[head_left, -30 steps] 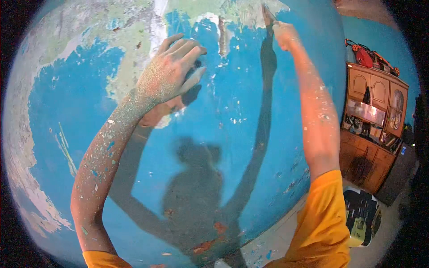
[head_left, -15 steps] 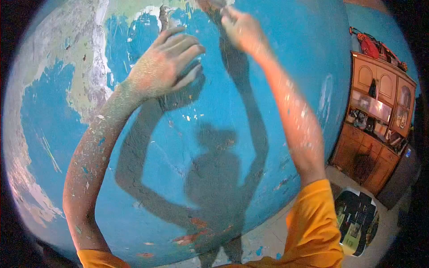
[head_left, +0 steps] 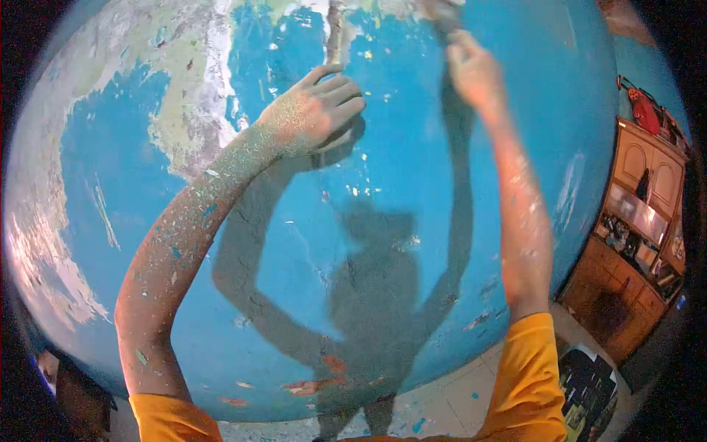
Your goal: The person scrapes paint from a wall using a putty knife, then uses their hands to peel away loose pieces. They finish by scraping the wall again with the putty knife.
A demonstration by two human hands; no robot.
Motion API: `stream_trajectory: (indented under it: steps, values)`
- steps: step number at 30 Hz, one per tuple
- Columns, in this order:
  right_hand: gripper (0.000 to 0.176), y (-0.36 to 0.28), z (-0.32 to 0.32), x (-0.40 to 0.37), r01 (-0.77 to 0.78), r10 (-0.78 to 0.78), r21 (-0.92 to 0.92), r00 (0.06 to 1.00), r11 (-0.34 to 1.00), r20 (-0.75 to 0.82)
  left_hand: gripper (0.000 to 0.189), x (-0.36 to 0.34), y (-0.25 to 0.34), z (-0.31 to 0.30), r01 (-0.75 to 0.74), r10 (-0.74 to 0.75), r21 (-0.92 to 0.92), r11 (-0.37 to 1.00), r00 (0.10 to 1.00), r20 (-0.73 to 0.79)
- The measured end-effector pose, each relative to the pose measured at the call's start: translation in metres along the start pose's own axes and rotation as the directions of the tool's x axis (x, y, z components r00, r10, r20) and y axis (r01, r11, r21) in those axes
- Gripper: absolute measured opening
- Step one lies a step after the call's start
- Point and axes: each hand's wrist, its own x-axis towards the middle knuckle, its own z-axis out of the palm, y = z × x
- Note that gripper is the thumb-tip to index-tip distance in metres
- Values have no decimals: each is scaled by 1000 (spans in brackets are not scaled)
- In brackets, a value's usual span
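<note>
A blue-painted wall [head_left: 280, 353] fills most of the head view, its paint peeled away in patches on the left and along the top. My left hand [head_left: 315, 112] is at the wall with its fingers bent but apart, holding nothing I can see. Higher and to the right, my right hand [head_left: 475, 72] is closed around a scraper [head_left: 444, 16]. The scraper is blurred and its tip is close to the top of the view, near an edge of bare plaster. Flakes of paint stick to both forearms.
A wooden cabinet [head_left: 632, 221] stands at the right, with a red object [head_left: 644, 110] on top. A dark, patterned item [head_left: 587, 390] is on the floor at the lower right. Paint chips [head_left: 418, 426] lie on the tiled floor. My shadow [head_left: 375, 287] falls across the wall.
The view has shifted, so the wall appears further right and lower. Relative to my left hand, my right hand with the scraper has moved to the right. More bare patches show near the top.
</note>
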Motion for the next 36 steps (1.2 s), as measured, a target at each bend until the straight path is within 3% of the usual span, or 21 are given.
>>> stream_trajectory:
  steps: [2, 3, 6, 9, 11, 13, 17, 18, 19, 21, 23, 26, 30, 32, 34, 35, 36]
  values:
    - [38, 39, -4, 34, -32, 24, -71, 994, 997, -111, 37, -8, -7, -3, 24, -24, 7, 1000, 1000, 15]
    - [38, 17, -5, 25, -21, 14, -66, 994, 998, -110, 37, -10, -10, -2, 36, -36, -13, 999, 999, 17]
    - [40, -62, -24, -33, 67, -11, -263, 978, 963, 209, 33, -9, -22, 5, 72, -70, 22, 997, 995, -65]
    - [40, -50, -19, 1, 44, 7, -284, 984, 958, 178, 32, 3, -31, 11, 90, -85, 29, 996, 986, -141]
    - [39, -39, -6, 45, 168, -169, -259, 985, 951, 16, 32, 7, -34, 12, 112, -107, 18, 994, 979, -176]
    - [40, -34, -11, 76, 182, -178, -243, 983, 953, 39, 27, 10, -32, 20, 108, -90, 69, 992, 971, -219]
    - [39, -30, -11, 22, 44, -14, -288, 994, 957, 105, 27, 8, -28, 17, 60, -55, 13, 998, 970, -235]
    - [41, -27, -2, 0, 133, -126, -238, 991, 962, 46, 28, 8, -28, 16, 65, -57, 29, 997, 974, -219]
    - [42, -36, 1, -8, 42, -27, -241, 997, 970, 68, 29, 9, -27, 16, 71, -59, 52, 996, 977, -206]
    - [48, -47, -1, 13, 101, -88, -247, 994, 964, 63, 31, 15, -23, 17, 93, -85, 34, 995, 979, -183]
    - [40, -40, 16, 63, 177, -201, -171, 971, 969, -133, 33, 21, -21, 12, 125, -118, 39, 991, 981, -153]
    - [27, -54, 16, 58, 36, -42, -132, 998, 991, -41, 33, 8, -26, 22, 139, -134, 21, 990, 977, -166]
    - [20, -50, 17, 4, -42, 49, -178, 998, 983, 32, 34, -2, -26, 20, 138, -127, 56, 989, 979, -158]
    - [25, -38, 16, 28, 17, -16, 22, 998, 1000, -59, 36, 15, -23, 23, 90, -72, 90, 992, 980, -187]
    - [34, -56, -25, 66, -303, 310, -70, 936, 951, 166, 40, 28, -22, 28, 121, -96, 123, 985, 977, -191]
    - [34, -57, -18, 67, -292, 299, -67, 939, 954, 170, 42, 30, -24, 36, 224, -186, 95, 970, 934, -307]
    - [32, -56, -7, 58, -107, 107, 5, 994, 994, 18, 43, 43, -12, 28, 313, -267, 51, 948, 874, -405]
